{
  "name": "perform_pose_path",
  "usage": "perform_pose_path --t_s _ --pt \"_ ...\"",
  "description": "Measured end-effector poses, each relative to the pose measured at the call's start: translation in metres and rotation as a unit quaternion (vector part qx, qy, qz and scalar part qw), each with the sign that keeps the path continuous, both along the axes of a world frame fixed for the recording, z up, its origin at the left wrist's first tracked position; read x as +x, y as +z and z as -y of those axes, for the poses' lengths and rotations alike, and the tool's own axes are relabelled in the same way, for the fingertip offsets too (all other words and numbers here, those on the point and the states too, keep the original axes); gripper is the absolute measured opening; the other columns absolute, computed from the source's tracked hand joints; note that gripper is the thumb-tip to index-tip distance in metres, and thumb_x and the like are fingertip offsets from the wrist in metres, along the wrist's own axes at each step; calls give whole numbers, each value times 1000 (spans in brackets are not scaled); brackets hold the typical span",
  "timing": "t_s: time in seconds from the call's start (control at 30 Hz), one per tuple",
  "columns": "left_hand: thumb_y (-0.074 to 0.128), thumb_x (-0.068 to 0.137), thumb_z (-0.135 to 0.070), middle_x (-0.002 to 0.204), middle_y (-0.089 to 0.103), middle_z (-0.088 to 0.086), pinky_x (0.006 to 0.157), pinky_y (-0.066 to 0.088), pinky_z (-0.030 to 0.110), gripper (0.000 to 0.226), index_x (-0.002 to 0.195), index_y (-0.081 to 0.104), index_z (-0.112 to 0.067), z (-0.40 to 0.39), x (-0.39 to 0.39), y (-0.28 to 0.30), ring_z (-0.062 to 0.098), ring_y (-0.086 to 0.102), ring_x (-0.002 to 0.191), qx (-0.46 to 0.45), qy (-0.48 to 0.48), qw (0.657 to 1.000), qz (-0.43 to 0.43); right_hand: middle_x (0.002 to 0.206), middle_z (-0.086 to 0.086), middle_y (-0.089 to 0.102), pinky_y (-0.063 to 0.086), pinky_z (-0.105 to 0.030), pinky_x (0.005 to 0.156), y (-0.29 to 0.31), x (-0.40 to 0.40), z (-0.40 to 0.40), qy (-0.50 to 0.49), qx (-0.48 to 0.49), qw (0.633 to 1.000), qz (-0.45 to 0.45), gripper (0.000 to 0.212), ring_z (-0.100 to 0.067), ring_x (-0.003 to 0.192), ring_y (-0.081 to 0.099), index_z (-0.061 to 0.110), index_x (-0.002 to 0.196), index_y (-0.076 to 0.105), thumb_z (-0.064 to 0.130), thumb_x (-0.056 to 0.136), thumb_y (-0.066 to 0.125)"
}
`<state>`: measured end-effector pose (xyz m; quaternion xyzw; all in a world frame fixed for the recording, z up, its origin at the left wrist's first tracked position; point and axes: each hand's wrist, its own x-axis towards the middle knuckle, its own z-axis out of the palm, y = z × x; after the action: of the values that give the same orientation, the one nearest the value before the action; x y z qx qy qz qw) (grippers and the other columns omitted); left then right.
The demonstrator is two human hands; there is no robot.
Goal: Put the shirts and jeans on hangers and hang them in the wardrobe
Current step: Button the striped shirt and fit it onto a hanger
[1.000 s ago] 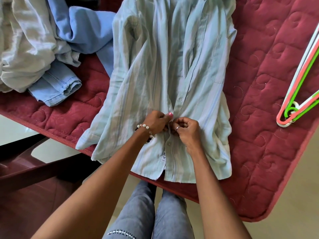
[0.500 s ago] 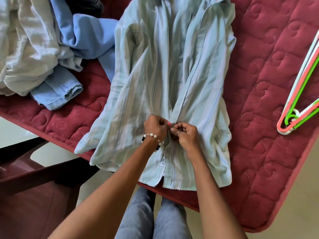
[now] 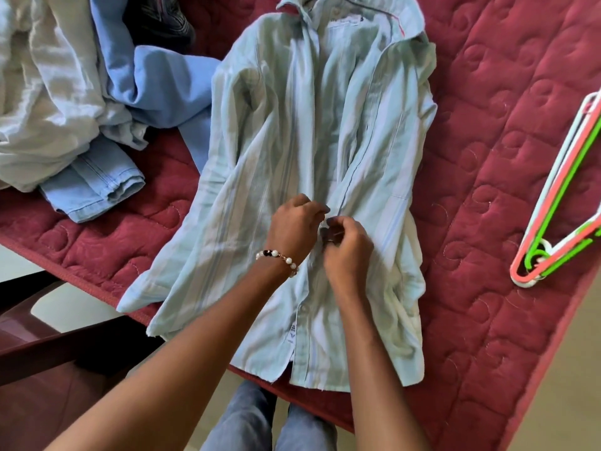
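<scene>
A pale green striped cotton shirt [image 3: 312, 151] lay face up near the middle of a maroon quilted mattress [image 3: 507, 131], collar toward twelve o'clock and hem hanging slightly over the edge at six o'clock. The left hand [image 3: 294, 224] (a beaded bracelet [image 3: 278, 258] on its wrist) and the right hand [image 3: 348, 250] met at the shirt's front placket, the fingers of both curled and pinching the fabric edges together. At ten o'clock sat a heap of garments: a cream shirt [image 3: 48, 92], a light blue shirt [image 3: 153, 83] and folded light denim jeans [image 3: 94, 187]. At three o'clock lay a bunch of white, pink and green plastic hangers [image 3: 553, 222], well apart from the shirt.
</scene>
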<state>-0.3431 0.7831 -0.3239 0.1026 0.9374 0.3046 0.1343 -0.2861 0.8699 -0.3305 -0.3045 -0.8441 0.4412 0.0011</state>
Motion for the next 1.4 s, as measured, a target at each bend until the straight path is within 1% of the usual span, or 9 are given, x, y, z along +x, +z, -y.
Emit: perform_pose_path --t_s 0.13,0.23,0.37,0.5,0.73,0.97,1.2,1.3,1.4 --pt "55 91 -18 99 63 13 75 48 41 19 96 70 -8 -4 -11 -12 34 60 92 -121 -2 990 78 93 -19 62 48 -41 77 -17 -8 7 32 168 983 70 17 -38 88 60 2 94 63 6 80 54" --pt "61 85 -18 97 67 12 79 49 42 15 89 71 -9 0 -13 -20 33 61 92 -119 51 987 97 75 -17 61 52 -35 59 -22 -16 11 36 262 960 90 23 -36 68 62 1 78 60 7 78 38" --pt "67 80 -22 92 71 6 78 49 37 12 86 74 -15 0 -8 -22 27 63 88 -80 93 988 96 68 -13 59 50 -32 54 -16 -22 18 63 271 948 152 17 -31 61 61 3 71 62 4 76 45" --pt "73 79 -23 87 73 4 75 51 31 12 87 76 -14 0 -12 -18 22 66 82 -43 153 979 128 66 -15 61 49 -33 52 -17 -19 13 39 209 966 144 10 -35 60 61 2 68 65 1 61 72" --pt "68 83 -25 55 52 -2 53 35 24 36 52 53 -17 4 -27 -12 19 54 61 -60 108 966 225 70 -16 66 45 -37 59 -23 -14 8 -1 55 999 1 11 -38 67 59 6 77 71 2 70 63" --pt "65 88 -21 59 64 1 46 37 6 22 76 73 -5 10 -23 -8 -4 52 45 43 104 960 258 67 -16 64 43 -34 57 -23 -11 12 -36 21 999 -20 11 -34 62 57 6 80 73 3 74 65" --pt "62 90 -22 68 71 9 52 42 12 27 72 71 -4 10 -18 -9 13 60 57 34 99 968 230 57 -4 64 54 -38 63 -18 -8 -5 -19 -110 992 50 20 -26 60 62 9 72 66 24 83 58" --pt "59 92 -33 72 70 14 63 48 27 37 75 68 -1 11 -18 -10 24 63 67 45 113 961 247 59 -2 69 59 -45 69 -18 -13 -10 -88 -231 967 60 20 -20 56 68 18 69 69 7 85 66" --pt "62 87 -47 62 64 9 56 43 26 45 68 67 -6 8 -18 -7 18 57 59 64 137 949 275 61 -3 70 59 -48 68 -19 -19 -9 -83 -184 978 58 22 -22 58 69 21 68 70 1 78 65"
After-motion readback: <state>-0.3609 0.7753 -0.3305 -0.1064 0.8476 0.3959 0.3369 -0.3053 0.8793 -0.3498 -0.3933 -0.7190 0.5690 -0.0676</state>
